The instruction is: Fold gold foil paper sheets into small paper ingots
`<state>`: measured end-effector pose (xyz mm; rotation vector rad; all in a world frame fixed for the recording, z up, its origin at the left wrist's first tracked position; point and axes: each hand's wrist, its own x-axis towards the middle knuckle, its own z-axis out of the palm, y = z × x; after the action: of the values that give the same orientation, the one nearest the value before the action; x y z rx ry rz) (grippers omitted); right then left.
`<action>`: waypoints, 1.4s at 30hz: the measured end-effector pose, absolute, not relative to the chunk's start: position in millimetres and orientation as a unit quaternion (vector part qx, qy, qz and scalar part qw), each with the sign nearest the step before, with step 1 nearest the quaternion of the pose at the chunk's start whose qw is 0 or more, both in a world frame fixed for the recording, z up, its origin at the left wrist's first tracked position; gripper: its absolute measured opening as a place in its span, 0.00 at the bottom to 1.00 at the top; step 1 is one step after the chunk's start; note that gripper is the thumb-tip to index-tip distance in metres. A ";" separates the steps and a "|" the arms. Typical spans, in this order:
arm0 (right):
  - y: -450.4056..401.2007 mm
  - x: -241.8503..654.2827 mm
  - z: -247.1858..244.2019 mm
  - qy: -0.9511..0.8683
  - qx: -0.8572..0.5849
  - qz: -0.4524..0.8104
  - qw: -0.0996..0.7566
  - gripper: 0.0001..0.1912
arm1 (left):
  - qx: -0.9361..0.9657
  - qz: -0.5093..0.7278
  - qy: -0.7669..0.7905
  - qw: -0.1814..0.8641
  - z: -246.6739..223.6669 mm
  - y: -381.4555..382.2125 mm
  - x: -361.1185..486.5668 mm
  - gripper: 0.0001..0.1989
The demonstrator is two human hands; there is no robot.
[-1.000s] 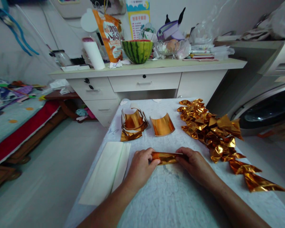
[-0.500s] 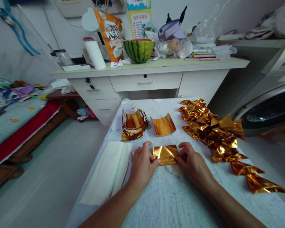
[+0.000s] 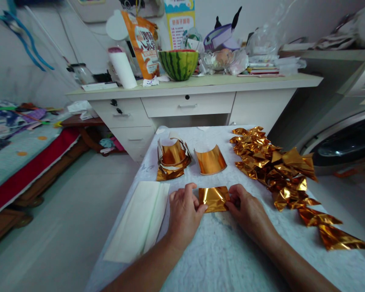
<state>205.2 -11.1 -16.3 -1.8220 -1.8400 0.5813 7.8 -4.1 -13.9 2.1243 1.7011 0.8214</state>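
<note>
A small rectangle of shiny gold foil paper [image 3: 214,198] lies on the cloth-covered table between my hands. My left hand [image 3: 186,211] pinches its lower left corner with the thumb, the index finger bent above. At the right edge, my right hand [image 3: 246,209] grips the foil paper between thumb and curled fingers. Just beyond stands a curved gold sheet [image 3: 211,161]. To its left is a stack of curled gold sheets [image 3: 173,158] with pale backing. Folded gold foil pieces [image 3: 267,162] are heaped along the table's right side.
White folded paper [image 3: 138,221] lies left of my left hand. Behind the table [image 3: 197,259] is a white desk [image 3: 188,90] bearing a half watermelon [image 3: 179,65], an orange snack bag [image 3: 142,44] and a paper roll [image 3: 123,69]. A washing machine [image 3: 346,121] stands at the right, a bed [image 3: 21,158] at the left.
The view has shifted slightly, so everything sits a little further right. My left index finger looks a little farther from the foil's left edge; both hands stay at the foil paper.
</note>
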 end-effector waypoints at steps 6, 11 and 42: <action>-11.2 205.0 -16.3 -0.672 -0.660 0.222 0.252 0.07 | 0.734 0.301 0.593 0.136 -15.0 -4.3 7.6 0.25; -11.7 205.0 -17.7 -0.669 -0.665 0.205 0.262 0.04 | 0.725 0.310 0.597 0.147 -18.4 -5.1 7.3 0.24; -12.1 206.3 -7.2 -0.670 -0.661 0.255 0.223 0.06 | 0.685 0.307 0.617 0.235 -12.4 -6.0 2.5 0.21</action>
<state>206.3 -12.1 -7.2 -1.8245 -1.8506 0.7052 2.5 -6.0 -12.4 1.8802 1.6938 0.8418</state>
